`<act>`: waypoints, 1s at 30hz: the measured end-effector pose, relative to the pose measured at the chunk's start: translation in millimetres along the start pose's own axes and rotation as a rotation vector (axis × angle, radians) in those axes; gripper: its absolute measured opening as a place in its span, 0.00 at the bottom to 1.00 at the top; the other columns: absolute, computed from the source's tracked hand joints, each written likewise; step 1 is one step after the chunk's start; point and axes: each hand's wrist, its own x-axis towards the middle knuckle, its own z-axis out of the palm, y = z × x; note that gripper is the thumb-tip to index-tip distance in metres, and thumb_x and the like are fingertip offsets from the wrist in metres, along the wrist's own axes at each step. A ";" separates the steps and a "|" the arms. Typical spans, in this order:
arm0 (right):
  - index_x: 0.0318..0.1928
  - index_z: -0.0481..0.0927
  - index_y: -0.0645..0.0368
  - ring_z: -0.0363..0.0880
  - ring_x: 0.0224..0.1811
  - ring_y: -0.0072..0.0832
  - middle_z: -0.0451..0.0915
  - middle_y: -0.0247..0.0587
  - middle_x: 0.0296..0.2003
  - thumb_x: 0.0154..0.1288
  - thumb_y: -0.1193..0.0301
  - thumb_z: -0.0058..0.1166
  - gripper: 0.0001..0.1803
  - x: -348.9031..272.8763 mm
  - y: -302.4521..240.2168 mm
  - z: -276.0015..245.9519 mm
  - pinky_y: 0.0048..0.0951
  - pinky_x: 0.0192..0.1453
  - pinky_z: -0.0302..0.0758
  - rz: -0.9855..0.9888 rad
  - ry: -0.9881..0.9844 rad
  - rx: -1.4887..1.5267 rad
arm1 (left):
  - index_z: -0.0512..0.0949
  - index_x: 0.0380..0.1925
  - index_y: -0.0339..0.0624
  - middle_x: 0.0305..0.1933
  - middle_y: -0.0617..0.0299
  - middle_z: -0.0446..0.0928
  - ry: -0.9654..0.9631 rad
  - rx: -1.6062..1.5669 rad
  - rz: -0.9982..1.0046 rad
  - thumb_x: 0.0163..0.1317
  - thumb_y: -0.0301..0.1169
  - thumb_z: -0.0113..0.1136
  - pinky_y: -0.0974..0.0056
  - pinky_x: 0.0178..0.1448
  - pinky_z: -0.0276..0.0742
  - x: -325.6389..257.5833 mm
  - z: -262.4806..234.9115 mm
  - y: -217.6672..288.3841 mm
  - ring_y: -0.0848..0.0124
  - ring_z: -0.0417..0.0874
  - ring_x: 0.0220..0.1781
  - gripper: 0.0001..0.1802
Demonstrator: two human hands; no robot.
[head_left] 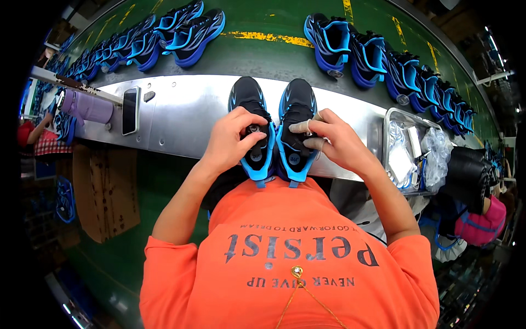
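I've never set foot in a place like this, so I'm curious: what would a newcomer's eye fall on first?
Probably the bright orange printed T-shirt filling the lower middle. Just above, the left hand and right hand are each at one of two black-and-blue sports shoes at a shiny metal ledge. Beyond lie similar shoes, one row upper left, another upper right.

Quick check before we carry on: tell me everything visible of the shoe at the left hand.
The shoe has a black, fabric-looking upper, blue side trim, a bright blue collar, a blue heel tab and a round mark on the insole. It sits upright, opening up, toe over the metal worktop, heel toward the orange shirt. The left hand is at the tongue, partly covering it. A matching shoe stands close on its right.
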 end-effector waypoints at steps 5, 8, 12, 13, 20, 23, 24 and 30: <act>0.52 0.84 0.47 0.75 0.32 0.33 0.73 0.38 0.33 0.57 0.72 0.65 0.20 -2.8 -1.3 13.0 0.30 0.38 0.74 0.065 0.144 -0.227 | 0.82 0.45 0.40 0.35 0.61 0.73 -0.070 0.006 0.026 0.53 0.26 0.68 0.66 0.37 0.71 0.8 -0.3 7.6 0.69 0.73 0.32 0.17; 0.48 0.85 0.48 0.76 0.30 0.34 0.74 0.38 0.31 0.57 0.68 0.67 0.17 1.9 1.0 -2.1 0.31 0.38 0.75 -0.137 0.063 0.028 | 0.82 0.45 0.40 0.35 0.61 0.73 0.091 0.083 0.000 0.56 0.25 0.65 0.66 0.38 0.72 1.4 5.5 10.8 0.69 0.73 0.31 0.15; 0.51 0.85 0.46 0.74 0.38 0.33 0.73 0.38 0.35 0.60 0.66 0.67 0.18 3.2 -1.9 5.8 0.29 0.45 0.74 0.143 0.037 -0.132 | 0.81 0.47 0.39 0.40 0.64 0.77 -0.218 -0.064 0.003 0.58 0.24 0.65 0.71 0.37 0.69 6.6 -5.9 -2.1 0.77 0.71 0.30 0.15; 0.51 0.86 0.43 0.77 0.41 0.39 0.71 0.44 0.36 0.59 0.60 0.67 0.18 4.6 0.9 0.9 0.33 0.46 0.76 0.193 -0.026 -0.117 | 0.81 0.46 0.39 0.40 0.64 0.77 -0.178 -0.058 -0.007 0.58 0.24 0.65 0.72 0.36 0.69 5.5 -4.1 0.0 0.77 0.71 0.30 0.15; 0.43 0.89 0.46 0.75 0.41 0.41 0.71 0.45 0.36 0.62 0.55 0.63 0.14 12.8 0.4 17.2 0.36 0.46 0.75 -0.047 -0.035 -0.424 | 0.82 0.41 0.40 0.43 0.64 0.78 -0.011 0.018 0.018 0.57 0.28 0.67 0.71 0.34 0.70 3.5 15.2 -0.3 0.77 0.71 0.28 0.11; 0.45 0.88 0.45 0.74 0.43 0.41 0.71 0.45 0.37 0.62 0.57 0.62 0.14 25.3 5.0 17.1 0.36 0.46 0.75 -0.088 -0.123 -0.450 | 0.82 0.41 0.39 0.40 0.64 0.77 0.028 0.032 0.063 0.57 0.28 0.69 0.71 0.34 0.70 4.1 19.7 3.2 0.76 0.71 0.28 0.12; 0.45 0.88 0.45 0.74 0.43 0.41 0.71 0.45 0.37 0.62 0.57 0.62 0.14 24.8 4.7 9.8 0.36 0.46 0.75 -0.092 -0.116 -0.455 | 0.82 0.39 0.39 0.38 0.62 0.76 0.074 0.070 0.069 0.55 0.29 0.69 0.67 0.36 0.72 2.1 21.4 7.2 0.71 0.74 0.30 0.12; 0.52 0.85 0.48 0.74 0.43 0.33 0.73 0.39 0.36 0.53 0.69 0.68 0.22 0.1 17.2 -12.1 0.31 0.49 0.74 -0.022 -0.102 -0.025 | 0.83 0.43 0.41 0.33 0.67 0.70 -0.074 -0.054 -0.056 0.55 0.25 0.68 0.72 0.36 0.66 6.5 13.9 8.1 0.78 0.69 0.30 0.13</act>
